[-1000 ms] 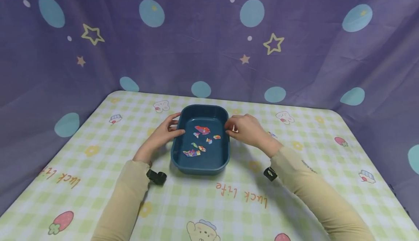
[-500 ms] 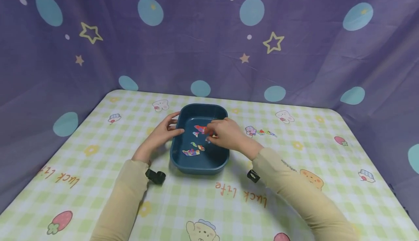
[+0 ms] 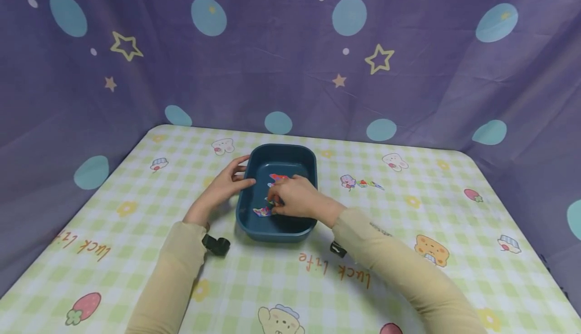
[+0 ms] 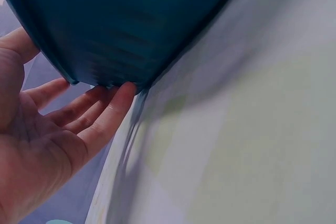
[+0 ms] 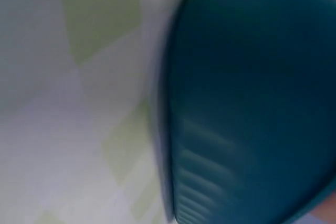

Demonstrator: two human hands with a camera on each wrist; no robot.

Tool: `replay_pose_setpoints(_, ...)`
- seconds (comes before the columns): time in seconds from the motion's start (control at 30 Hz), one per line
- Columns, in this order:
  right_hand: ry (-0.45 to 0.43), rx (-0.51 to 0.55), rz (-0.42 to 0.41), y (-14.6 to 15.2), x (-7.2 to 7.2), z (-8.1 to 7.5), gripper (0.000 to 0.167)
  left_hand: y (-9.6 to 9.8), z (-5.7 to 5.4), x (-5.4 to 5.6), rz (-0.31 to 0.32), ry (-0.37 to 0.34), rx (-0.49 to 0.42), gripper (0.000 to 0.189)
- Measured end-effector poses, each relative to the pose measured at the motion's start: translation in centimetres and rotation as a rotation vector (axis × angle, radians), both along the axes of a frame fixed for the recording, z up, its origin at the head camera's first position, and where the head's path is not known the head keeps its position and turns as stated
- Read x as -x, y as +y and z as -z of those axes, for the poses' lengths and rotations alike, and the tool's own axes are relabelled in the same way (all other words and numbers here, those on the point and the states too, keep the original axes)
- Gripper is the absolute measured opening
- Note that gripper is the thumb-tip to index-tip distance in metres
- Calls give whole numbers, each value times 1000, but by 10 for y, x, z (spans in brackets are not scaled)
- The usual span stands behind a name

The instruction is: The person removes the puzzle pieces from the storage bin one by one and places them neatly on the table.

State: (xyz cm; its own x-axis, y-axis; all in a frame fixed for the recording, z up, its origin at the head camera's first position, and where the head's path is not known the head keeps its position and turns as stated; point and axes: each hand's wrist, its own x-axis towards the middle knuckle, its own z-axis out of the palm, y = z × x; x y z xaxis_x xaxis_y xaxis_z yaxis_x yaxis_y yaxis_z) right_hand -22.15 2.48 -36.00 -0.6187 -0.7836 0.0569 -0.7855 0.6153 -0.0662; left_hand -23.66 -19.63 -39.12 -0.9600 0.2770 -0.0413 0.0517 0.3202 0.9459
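A dark teal, rounded rectangular plastic box (image 3: 283,156) stands on the table. My left hand (image 3: 228,180) holds its left side, thumb at the rim and fingers against the outer wall. In the left wrist view several left fingertips (image 4: 126,90) touch the wall low down. My right hand (image 3: 295,197) is inside the box, fingers curled down over small colourful paper scraps; I cannot tell if it pinches one. A red scrap (image 3: 278,177) shows beyond it and a multicoloured scrap (image 3: 262,212) lies by its fingertips. In the right wrist view the box wall hides the right fingers.
Right of the box, a few small colourful scraps (image 3: 362,183) lie in a row on the tablecloth (image 3: 454,283), which is green-checked with printed cartoons. A purple curtain (image 3: 290,71) with stars and dots hangs behind the table. Each wrist wears a small black camera (image 3: 216,244).
My right hand has moved from the right rim into the box, then down and left over the scraps. My left hand stays at the left side, and the box has hardly moved.
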Motion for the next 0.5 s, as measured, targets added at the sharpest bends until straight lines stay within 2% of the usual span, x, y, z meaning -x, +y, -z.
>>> replay_pose_setpoints(0.3,-54,-101,9,-13,4,8,25,-1,2,1,-1,-7,-3,71)
replay_pose_setpoints(0.5,-67,-109,4,-15,5,12,24,-1,1,1,1,-1,-5,72)
